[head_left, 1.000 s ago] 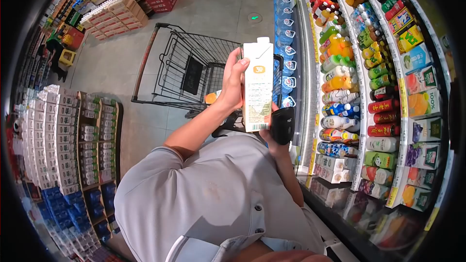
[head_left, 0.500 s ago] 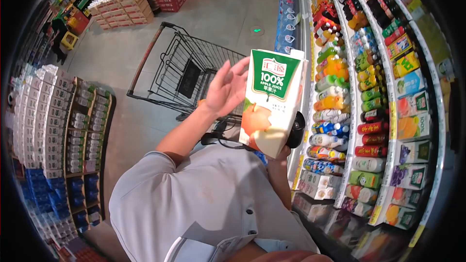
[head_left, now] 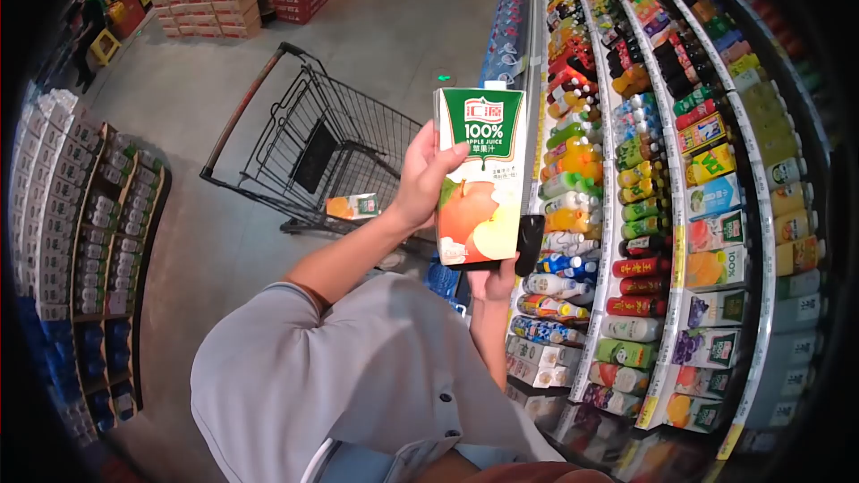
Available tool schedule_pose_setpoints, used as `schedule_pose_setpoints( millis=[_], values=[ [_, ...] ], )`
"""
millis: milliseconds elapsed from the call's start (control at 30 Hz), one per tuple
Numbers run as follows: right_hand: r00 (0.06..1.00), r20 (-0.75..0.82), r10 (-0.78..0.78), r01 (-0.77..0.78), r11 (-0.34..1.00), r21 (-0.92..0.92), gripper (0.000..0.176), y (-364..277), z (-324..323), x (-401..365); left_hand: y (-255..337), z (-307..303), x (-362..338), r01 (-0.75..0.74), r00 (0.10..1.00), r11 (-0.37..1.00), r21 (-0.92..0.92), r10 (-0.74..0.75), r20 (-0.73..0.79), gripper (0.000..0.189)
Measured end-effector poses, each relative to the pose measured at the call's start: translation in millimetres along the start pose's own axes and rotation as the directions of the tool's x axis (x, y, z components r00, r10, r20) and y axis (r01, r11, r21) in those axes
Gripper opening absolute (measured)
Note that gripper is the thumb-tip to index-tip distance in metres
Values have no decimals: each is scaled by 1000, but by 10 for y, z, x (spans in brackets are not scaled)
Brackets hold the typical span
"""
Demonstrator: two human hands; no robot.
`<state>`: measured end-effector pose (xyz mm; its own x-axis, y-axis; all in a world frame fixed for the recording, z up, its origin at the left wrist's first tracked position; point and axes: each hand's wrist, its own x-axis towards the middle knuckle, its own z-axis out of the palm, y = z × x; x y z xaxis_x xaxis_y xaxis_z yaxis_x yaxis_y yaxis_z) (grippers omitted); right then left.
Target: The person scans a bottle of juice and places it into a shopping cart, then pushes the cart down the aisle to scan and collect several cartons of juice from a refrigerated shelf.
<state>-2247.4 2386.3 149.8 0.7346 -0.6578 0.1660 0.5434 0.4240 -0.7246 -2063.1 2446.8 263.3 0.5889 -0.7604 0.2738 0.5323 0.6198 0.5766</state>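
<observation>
A carton of apple juice stands upright in front of me, its green-and-white face with printed fruit turned toward me. My left hand is closed around its left side, thumb across the front. Under the bottom edge, my right hand grips the carton, most of its fingers hidden behind it. A black object shows beside the carton's lower right; I cannot make out what it is. Beyond my left forearm is a metal shopping cart, with another juice carton lying in it.
Close on my right runs a long shelf packed with bottles and cartons. At the left stands a display rack of packaged goods. Stacked boxes are at the back, and a person is at the far left by a yellow stool.
My left hand was open beside the carton and now grips its left side. The carton has moved slightly left and become more upright. My view has shifted, showing the carton in the cart.
</observation>
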Motion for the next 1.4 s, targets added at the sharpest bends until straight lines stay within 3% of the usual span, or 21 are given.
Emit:
schedule_pose_setpoints(
  millis=[67,167,300,400,433,467,500,567,600,633,700,767,833,900,1000,1100,1133,1400],
  values=[
    [999,20,-41,42,998,-36,88,-72,219,72,-54,-30,43,-92,988,982,164,111,-110,33],
    [994,36,-99,100,995,-24,88,-88,163,171,-87,80,138,-29,975,987,156,63,-215,32],
    [993,-56,-103,104,994,18,72,-221,32,557,-17,344,384,-139,978,960,244,172,-117,32],
    [989,14,-148,141,963,229,66,-472,41,932,147,684,593,-267,962,954,137,256,96,37],
    [988,38,-150,136,960,245,68,-573,39,1044,165,758,641,-244,961,964,105,227,157,40],
    [981,132,-140,93,946,311,69,-694,43,1140,100,798,712,-316,935,941,121,287,208,40],
    [966,224,-126,35,927,372,70,-798,98,1203,125,878,710,-281,936,956,89,252,248,51],
    [957,241,-162,55,916,397,69,-980,251,1212,49,936,694,-252,945,964,79,228,235,63],
    [956,225,-189,86,912,400,68,-997,267,1168,17,891,690,-250,931,961,116,206,300,66],
    [954,207,-218,121,909,400,66,-1019,276,1121,-32,859,679,-243,930,964,109,200,309,66],
    [971,126,-204,124,876,466,65,-943,218,1002,-117,803,627,-54,953,997,56,34,302,60],
    [973,116,-200,116,856,504,64,-952,401,893,-199,799,596,14,965,1000,9,-16,262,59],
    [971,69,-229,169,863,475,63,-957,494,773,-227,859,557,-48,966,999,8,44,256,59],
    [982,-32,-185,170,803,571,59,-915,356,704,-220,956,492,-70,966,997,33,60,253,58],
    [974,98,-203,107,800,590,66,-825,51,722,-268,1029,439,-48,966,997,60,31,257,71],
    [978,-3,-207,150,698,700,64,-758,126,807,-303,1112,397,-104,961,982,158,59,272,81],
    [971,82,-224,107,716,690,62,-702,40,842,-318,1119,405,-113,960,974,194,57,275,83],
    [969,51,-243,137,693,708,66,-707,81,807,-300,1223,360,-126,948,950,284,31,317,83]
  ],
)
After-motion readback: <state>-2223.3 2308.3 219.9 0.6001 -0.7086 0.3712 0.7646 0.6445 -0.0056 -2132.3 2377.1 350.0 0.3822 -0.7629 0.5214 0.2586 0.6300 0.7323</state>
